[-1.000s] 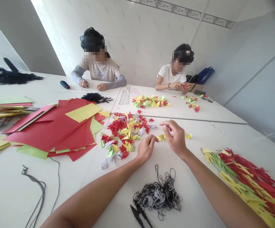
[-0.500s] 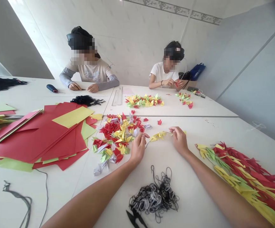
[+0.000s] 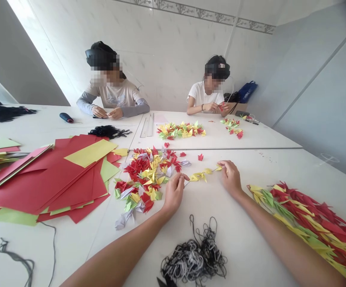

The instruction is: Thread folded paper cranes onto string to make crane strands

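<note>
Between my two hands runs a dark cord with several yellow folded paper cranes (image 3: pixel 201 175) threaded on it. My left hand (image 3: pixel 174 194) is closed in a pinch on the cord at the left end of these cranes. On the other side, my right hand (image 3: pixel 231 178) pinches the cord, with one yellow crane showing at its fingertips. Left of my left hand lies a loose pile of red, yellow, green and pale purple paper cranes (image 3: pixel 146 173). Below my hands sits a tangle of black and grey cord (image 3: pixel 193 257), and dark thread snips (image 3: pixel 166 281) are partly visible beside it.
Strings of finished cranes (image 3: pixel 313 223) lie at the right, partly behind my right forearm. Red paper sheets (image 3: pixel 62 179) cover the left side. Two people sit across the table, near more cranes (image 3: pixel 181 129), clear rulers (image 3: pixel 147 125) and a thread spool (image 3: pixel 66 117).
My right hand has shifted slightly right, and a yellow crane now shows at its fingertips. The yellow cranes are spread farther along the cord. The view has tilted up a little.
</note>
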